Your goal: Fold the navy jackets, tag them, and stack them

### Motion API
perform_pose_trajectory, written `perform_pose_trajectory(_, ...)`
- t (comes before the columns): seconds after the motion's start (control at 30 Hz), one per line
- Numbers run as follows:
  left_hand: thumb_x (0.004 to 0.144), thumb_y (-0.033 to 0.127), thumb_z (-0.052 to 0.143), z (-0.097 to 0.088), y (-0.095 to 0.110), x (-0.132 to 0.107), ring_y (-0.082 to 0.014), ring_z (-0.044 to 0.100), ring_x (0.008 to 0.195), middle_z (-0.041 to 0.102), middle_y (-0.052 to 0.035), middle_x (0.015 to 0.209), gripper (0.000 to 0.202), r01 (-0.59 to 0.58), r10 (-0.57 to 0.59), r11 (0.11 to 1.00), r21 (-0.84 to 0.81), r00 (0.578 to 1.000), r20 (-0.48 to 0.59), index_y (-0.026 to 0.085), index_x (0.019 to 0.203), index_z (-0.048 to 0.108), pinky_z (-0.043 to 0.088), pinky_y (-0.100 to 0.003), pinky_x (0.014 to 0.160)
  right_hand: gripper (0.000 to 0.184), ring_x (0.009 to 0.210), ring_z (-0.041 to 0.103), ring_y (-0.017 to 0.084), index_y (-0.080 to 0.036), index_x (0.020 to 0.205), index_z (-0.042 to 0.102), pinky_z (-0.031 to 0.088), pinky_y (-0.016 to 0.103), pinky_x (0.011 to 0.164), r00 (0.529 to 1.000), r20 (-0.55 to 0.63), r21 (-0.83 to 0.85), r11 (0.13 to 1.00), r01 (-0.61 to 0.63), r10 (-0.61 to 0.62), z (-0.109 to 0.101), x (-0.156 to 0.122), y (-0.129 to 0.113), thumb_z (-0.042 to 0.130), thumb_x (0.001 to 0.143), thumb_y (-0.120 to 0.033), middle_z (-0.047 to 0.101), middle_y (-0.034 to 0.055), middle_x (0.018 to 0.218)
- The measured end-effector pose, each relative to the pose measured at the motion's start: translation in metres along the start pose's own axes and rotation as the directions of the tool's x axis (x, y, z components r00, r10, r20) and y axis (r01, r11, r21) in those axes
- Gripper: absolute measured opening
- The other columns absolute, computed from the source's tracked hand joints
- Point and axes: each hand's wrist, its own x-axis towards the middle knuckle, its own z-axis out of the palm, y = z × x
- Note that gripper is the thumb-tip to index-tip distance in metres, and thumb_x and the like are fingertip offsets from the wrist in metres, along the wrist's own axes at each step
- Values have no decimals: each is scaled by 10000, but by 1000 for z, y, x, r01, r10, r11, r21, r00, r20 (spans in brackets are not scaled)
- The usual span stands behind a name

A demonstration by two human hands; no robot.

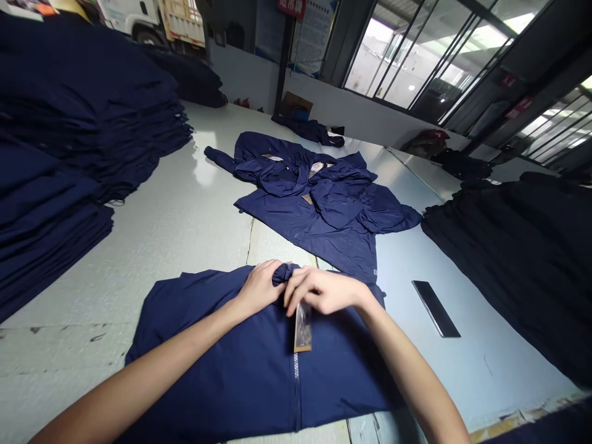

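A tilted, head-worn view looks forward and down — left hand point(261, 287), right hand point(326, 290) near, table point(215, 231) beyond.

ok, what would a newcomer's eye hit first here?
Probably the left hand pinching the top of the zipped navy garment, front and centre, with the right hand at the upper end of a tag. Next, the tall stack of navy clothes at left, then the flat black slab on the pale table at right.
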Motion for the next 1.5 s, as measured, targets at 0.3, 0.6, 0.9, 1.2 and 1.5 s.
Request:
perform_pose_trajectory(0.3, 868, 71, 622, -3, 1, -3, -210, 654, 912, 696, -41, 960, 186, -256, 253, 966, -22, 964, -79, 203, 992, 662, 510, -343, 820, 250, 995, 703, 214, -167, 1096, 747, 540, 354, 930, 805, -498, -18, 923, -383, 324, -15, 1, 35, 539, 974, -230, 770, 94, 1090)
perform_pose_trajectory(0.6, 878, -16, 541, -10, 5, -8, -182, 611, 809, 700, -22, 856, 270, -493, 505, 861, 123, 857, -100, 206, 843, 691, 453, -324, 740, 450, 774, 614, 155, -141, 1303, 672, 496, 271, 727, 884, -247, -51, 906, -421, 397, -13, 15, 75, 753, 876, -256, 719, 60, 986)
perform_pose_trajectory(0.9, 937, 36, 520, -12, 6, -7, -166, 586, 794, 697, -22, 848, 274, -439, 447, 889, 133, 893, -42, 208, 814, 694, 445, -320, 726, 182, 808, 656, 171, -169, 1020, 739, 511, 277, 755, 894, -288, 159, 937, -310, 344, -11, 7, 77, 702, 927, -320, 741, 34, 900)
perform_pose_trajectory(1.2, 889, 2, 521, -12, 7, -7, -172, 555, 801, 617, -26, 835, 262, -396, 406, 912, 106, 908, -104, 214, 854, 670, 457, -303, 720, 394, 790, 689, 158, -154, 1028, 759, 538, 264, 746, 907, -28, 448, 816, -365, 421, -24, 13, 91, 827, 821, -484, 759, 23, 850)
perform_pose_trajectory(1.5, 806, -12, 575, -13, 4, 3, -175, 556, 778, 580, 9, 766, 258, -235, 234, 970, -60, 972, -28, 219, 724, 497, 431, -294, 699, 475, 717, 660, 128, -134, 915, 772, 504, 209, 646, 684, 550, 143, 752, -643, 480, -50, 65, 99, 962, 586, -420, 749, 0, 800)
